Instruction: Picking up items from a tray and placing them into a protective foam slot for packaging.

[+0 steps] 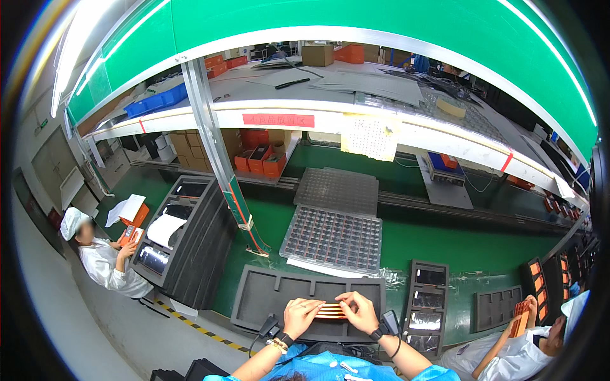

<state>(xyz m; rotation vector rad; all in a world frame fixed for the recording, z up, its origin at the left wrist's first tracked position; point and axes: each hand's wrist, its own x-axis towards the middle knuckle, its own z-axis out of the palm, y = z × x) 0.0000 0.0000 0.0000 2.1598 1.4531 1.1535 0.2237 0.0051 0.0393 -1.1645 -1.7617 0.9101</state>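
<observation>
My left hand (300,317) and my right hand (359,313) grip a small stack of thin flat orange-and-white pieces (330,311) from its two ends. The fingers of both hands are closed on the stack; whether the pieces are slim boxes or cards is too small to tell. Under and around my hands lies a black foam tray (260,286) with shallow compartments. The stack hides part of the tray's middle. Each wrist wears a dark strap, and beads show on the left one.
Beyond the foam tray stands a clear plastic tray of small dark parts (332,238). A foam tray with phone-like devices (427,305) lies to the right. Tall stacked foam trays (197,235) and a metal post (216,127) rise at left. Co-workers sit on both sides.
</observation>
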